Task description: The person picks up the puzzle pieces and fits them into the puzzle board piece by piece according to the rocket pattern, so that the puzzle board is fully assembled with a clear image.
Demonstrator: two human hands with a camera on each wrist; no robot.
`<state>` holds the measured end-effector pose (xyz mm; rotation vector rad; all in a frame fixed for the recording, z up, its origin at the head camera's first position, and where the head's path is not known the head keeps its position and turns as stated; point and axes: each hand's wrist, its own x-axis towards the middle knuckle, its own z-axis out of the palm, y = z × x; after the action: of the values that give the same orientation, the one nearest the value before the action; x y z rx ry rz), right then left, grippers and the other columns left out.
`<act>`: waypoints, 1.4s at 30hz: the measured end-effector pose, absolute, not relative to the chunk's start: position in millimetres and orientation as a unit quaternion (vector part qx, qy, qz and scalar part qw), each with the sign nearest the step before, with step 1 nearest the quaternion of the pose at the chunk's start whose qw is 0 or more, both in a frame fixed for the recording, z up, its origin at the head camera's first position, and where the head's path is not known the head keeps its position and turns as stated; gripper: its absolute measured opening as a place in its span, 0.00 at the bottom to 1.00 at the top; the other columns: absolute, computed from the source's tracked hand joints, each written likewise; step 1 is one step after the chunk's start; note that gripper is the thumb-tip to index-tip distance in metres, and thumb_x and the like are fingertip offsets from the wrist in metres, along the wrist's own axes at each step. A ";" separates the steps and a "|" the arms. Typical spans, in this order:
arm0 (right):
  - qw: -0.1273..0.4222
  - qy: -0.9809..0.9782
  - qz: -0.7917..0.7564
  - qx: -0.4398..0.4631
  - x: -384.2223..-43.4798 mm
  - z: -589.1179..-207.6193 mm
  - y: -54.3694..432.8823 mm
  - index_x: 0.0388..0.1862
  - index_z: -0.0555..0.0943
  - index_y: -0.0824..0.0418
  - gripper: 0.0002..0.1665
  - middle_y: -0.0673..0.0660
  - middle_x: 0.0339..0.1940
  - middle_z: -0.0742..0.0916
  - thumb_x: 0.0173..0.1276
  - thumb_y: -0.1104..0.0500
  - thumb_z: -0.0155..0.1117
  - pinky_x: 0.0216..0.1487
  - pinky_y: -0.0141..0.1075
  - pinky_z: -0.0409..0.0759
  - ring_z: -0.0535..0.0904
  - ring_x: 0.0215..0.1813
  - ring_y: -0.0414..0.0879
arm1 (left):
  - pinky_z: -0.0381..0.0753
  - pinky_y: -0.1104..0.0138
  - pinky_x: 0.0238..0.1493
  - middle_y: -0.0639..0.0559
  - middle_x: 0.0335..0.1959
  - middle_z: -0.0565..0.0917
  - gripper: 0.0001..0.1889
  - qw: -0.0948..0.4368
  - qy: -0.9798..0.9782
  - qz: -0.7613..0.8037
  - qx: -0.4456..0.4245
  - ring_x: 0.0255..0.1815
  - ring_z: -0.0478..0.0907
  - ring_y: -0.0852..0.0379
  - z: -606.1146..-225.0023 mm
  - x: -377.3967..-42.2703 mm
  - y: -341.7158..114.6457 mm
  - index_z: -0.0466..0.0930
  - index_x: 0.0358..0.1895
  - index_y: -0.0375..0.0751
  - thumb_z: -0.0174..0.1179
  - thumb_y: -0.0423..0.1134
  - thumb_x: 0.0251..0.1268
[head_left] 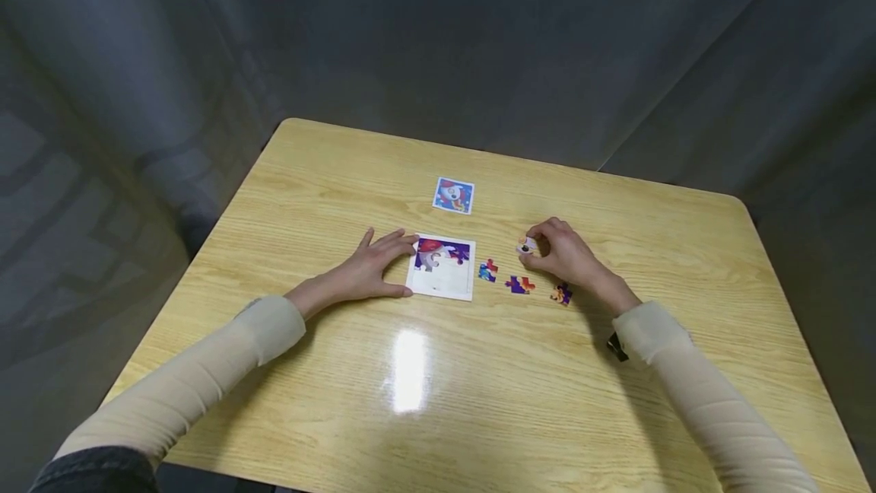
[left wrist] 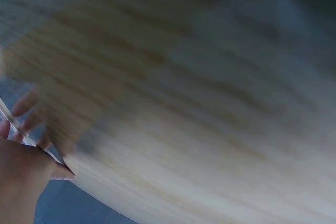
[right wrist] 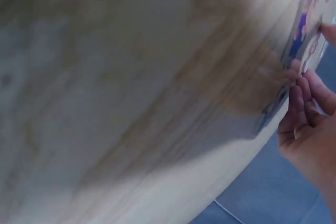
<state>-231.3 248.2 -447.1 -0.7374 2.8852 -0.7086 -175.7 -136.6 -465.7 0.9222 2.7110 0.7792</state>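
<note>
A white-bordered puzzle board (head_left: pixel 441 287) lies flat, with joined purple, red and grey pieces along its top and upper left. My left hand (head_left: pixel 366 268) rests at its left edge, fingers spread, thumb by the lower left corner. To the right, my right hand (head_left: pixel 564 256) pinches a pale puzzle piece (head_left: pixel 525 246) between thumb and fingers. Thumb and fingertips of the right hand (right wrist: pixel 310 114) also come together in the right wrist view, where the piece is mostly hidden. The left wrist view catches only part of the left hand (left wrist: pixel 23 174) at its lower left.
Between board and right hand lie loose puzzle pieces: a blue and red one (head_left: pixel 488 271), a purple and orange one (head_left: pixel 520 285) and a dark purple one (head_left: pixel 561 294). A small picture card (head_left: pixel 454 195) lies behind the board. Grey curtains (head_left: pixel 438 44) hang beyond the wooden table (head_left: pixel 328 173).
</note>
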 end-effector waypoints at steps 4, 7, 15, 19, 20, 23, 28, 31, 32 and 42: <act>0.020 0.944 -0.226 -0.238 -228.0 -450.5 244.7 0.49 0.79 0.67 0.29 0.59 0.41 0.78 0.57 0.47 0.72 0.40 0.42 0.66 0.68 0.39 0.51 | 0.29 0.40 0.71 0.52 0.75 0.59 0.37 0.092 0.911 0.259 0.308 0.77 0.47 0.48 -467.6 -174.1 -136.9 0.69 0.65 0.44 0.66 0.60 0.56; 0.011 0.944 -0.226 -0.239 -226.6 -452.4 242.9 0.49 0.79 0.67 0.29 0.59 0.38 0.78 0.57 0.48 0.72 0.40 0.42 0.67 0.68 0.38 0.50 | 0.29 0.40 0.71 0.53 0.75 0.59 0.37 0.092 0.912 0.258 0.307 0.77 0.47 0.48 -468.9 -173.2 -137.2 0.69 0.65 0.44 0.66 0.60 0.56; 0.016 0.942 -0.241 -0.232 -225.8 -453.2 239.2 0.49 0.76 0.66 0.28 0.57 0.35 0.78 0.57 0.50 0.72 0.38 0.41 0.67 0.70 0.36 0.49 | 0.29 0.40 0.71 0.52 0.75 0.59 0.37 0.092 0.911 0.260 0.306 0.77 0.47 0.48 -468.5 -172.0 -137.6 0.69 0.65 0.44 0.66 0.59 0.56; 0.021 0.939 -0.254 -0.230 -226.9 -453.5 238.8 0.50 0.75 0.65 0.28 0.57 0.36 0.78 0.58 0.51 0.72 0.39 0.40 0.68 0.70 0.37 0.50 | 0.29 0.40 0.71 0.52 0.75 0.59 0.37 0.089 0.912 0.259 0.306 0.77 0.47 0.48 -468.5 -172.8 -137.4 0.69 0.65 0.45 0.66 0.59 0.56; 0.024 0.938 -0.259 -0.229 -227.1 -453.7 239.0 0.51 0.75 0.66 0.27 0.58 0.36 0.78 0.58 0.52 0.72 0.39 0.40 0.68 0.70 0.38 0.50 | 0.29 0.40 0.71 0.52 0.75 0.59 0.37 0.089 0.912 0.259 0.305 0.77 0.47 0.48 -468.5 -173.0 -137.3 0.68 0.65 0.45 0.66 0.59 0.56; 0.034 0.934 -0.276 -0.225 -227.3 -453.6 239.2 0.53 0.75 0.67 0.27 0.59 0.38 0.77 0.60 0.54 0.72 0.40 0.41 0.68 0.69 0.40 0.51 | 0.29 0.40 0.71 0.52 0.75 0.58 0.37 0.089 0.912 0.257 0.306 0.77 0.46 0.48 -468.1 -173.5 -137.1 0.68 0.65 0.45 0.65 0.60 0.56; 0.042 0.928 -0.296 -0.221 -227.8 -451.9 238.5 0.55 0.76 0.68 0.27 0.61 0.43 0.77 0.61 0.57 0.71 0.42 0.43 0.68 0.69 0.43 0.52 | 0.29 0.41 0.71 0.53 0.76 0.58 0.37 0.089 0.912 0.256 0.307 0.77 0.46 0.49 -466.9 -174.1 -136.6 0.68 0.66 0.45 0.65 0.60 0.56; 0.038 0.927 -0.294 -0.231 -228.8 -451.7 238.9 0.56 0.76 0.69 0.27 0.62 0.43 0.78 0.61 0.58 0.71 0.42 0.43 0.69 0.69 0.43 0.52 | 0.28 0.41 0.71 0.53 0.76 0.58 0.37 0.090 0.912 0.257 0.308 0.77 0.46 0.49 -466.6 -174.2 -136.3 0.68 0.66 0.45 0.65 0.60 0.56; 0.037 0.926 -0.293 -0.234 -229.1 -451.5 239.0 0.56 0.76 0.69 0.27 0.62 0.43 0.78 0.61 0.59 0.71 0.42 0.43 0.69 0.69 0.43 0.52 | 0.28 0.41 0.71 0.53 0.76 0.58 0.38 0.090 0.911 0.259 0.308 0.77 0.46 0.49 -466.5 -174.2 -136.1 0.68 0.66 0.45 0.66 0.60 0.56; 0.039 0.921 -0.281 -0.268 -228.4 -448.2 244.2 0.60 0.75 0.70 0.27 0.63 0.45 0.77 0.64 0.61 0.68 0.44 0.45 0.69 0.68 0.45 0.53 | 0.29 0.40 0.71 0.52 0.75 0.58 0.37 0.087 0.912 0.258 0.308 0.77 0.46 0.48 -465.0 -175.0 -135.8 0.68 0.65 0.45 0.66 0.60 0.55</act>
<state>-228.4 244.2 -448.2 -0.8210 2.8230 -0.8629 -175.0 -135.8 -465.0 0.9171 2.7155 0.7675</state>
